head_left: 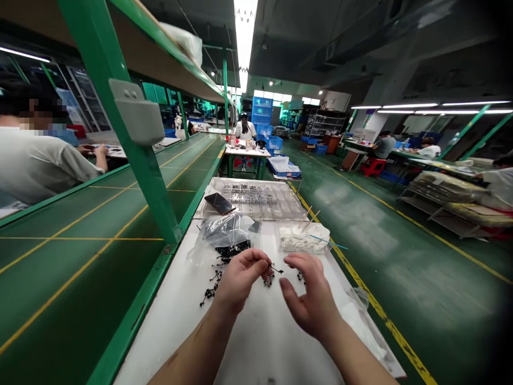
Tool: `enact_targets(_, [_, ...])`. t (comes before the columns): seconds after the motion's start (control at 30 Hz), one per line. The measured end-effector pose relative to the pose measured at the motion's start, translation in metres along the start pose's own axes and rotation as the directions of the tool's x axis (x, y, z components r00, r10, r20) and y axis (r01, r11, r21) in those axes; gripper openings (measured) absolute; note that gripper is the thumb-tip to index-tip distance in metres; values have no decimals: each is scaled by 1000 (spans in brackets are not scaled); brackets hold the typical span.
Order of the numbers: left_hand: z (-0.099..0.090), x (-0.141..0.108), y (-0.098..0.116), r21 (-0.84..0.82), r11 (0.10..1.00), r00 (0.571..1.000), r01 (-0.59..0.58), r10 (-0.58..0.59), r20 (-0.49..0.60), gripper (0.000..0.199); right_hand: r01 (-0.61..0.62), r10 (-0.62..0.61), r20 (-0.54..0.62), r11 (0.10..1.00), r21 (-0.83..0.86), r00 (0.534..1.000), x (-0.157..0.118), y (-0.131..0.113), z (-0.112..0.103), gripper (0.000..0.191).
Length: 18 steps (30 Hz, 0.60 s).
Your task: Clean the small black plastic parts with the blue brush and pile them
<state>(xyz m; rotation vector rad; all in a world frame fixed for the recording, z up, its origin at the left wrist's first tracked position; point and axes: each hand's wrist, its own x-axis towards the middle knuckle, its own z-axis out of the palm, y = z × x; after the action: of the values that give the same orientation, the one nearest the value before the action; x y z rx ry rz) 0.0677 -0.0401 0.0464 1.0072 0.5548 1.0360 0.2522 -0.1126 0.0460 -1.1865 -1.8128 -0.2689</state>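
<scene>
Between the thumb and forefinger of my left hand point(244, 275) is a small black part with a thin stem point(277, 270), its dark tip pointing right. My right hand point(308, 294) is just right of that tip, thumb and fingers apart, holding nothing. Below the held part lies a little pile of small black parts point(269, 280) on the white tabletop point(264, 342). More black stemmed parts point(210, 291) are scattered left of my left hand. Behind it, a clear plastic bag point(208, 235) lies by a heap of black pieces point(232, 250).
A phone point(220, 203) rests on a clear compartment tray point(256, 195) at the table's far end. A container of white material point(304, 238) with sticks stands right. The green conveyor belt point(100, 262) and a green post point(136, 155) are left. One person point(44, 155) sits beyond the belt.
</scene>
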Motion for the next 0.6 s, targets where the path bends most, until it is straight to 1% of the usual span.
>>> enact_targets(0.07, [-11, 9, -13, -37, 999, 1000, -12, 12, -13, 32, 51, -53, 14, 992, 117, 998, 12, 6, 24, 27])
enact_targets(0.13, [-23, 12, -23, -65, 998, 999, 1, -3, -32, 29, 61, -62, 0, 974, 218, 998, 11, 17, 44, 23])
enact_targets(0.17, [-27, 11, -27, -75, 997, 999, 15, -18, -41, 28, 34, -37, 3, 960, 276, 999, 7, 22, 51, 24])
enact_targets(0.2, [-31, 10, -30, -84, 996, 998, 33, -37, -47, 27, -21, 11, 30, 938, 346, 999, 2, 27, 56, 26])
enact_targets(0.23, [-33, 8, -32, -91, 994, 997, 54, -58, -49, 26, -98, 67, 88, 901, 423, 994, -3, 30, 60, 30])
enact_targets(0.3, [-35, 5, -32, -103, 990, 994, 97, -102, -44, 25, -262, 144, 248, 794, 548, 958, -12, 34, 61, 36])
enact_targets(0.33, [-35, 3, -32, -107, 988, 993, 112, -116, -25, 23, -318, 156, 310, 745, 586, 938, -16, 34, 60, 38])
enact_targets(0.37, [-34, 2, -31, -111, 986, 992, 121, -122, -6, 20, -351, 161, 344, 709, 612, 925, -18, 33, 59, 37])
enact_targets(0.43, [-33, 1, -31, -121, 986, 994, 113, -113, 7, 16, -378, 190, 344, 669, 640, 919, -20, 32, 55, 33])
enact_targets(0.5, [-32, 0, -32, -137, 986, 995, 92, -96, -18, 14, -413, 247, 335, 639, 649, 909, -20, 33, 52, 29])
enact_targets(0.6, [-33, 0, -34, -159, 986, 997, 59, -67, -50, 10, -438, 278, 341, 630, 641, 898, -18, 38, 49, 23])
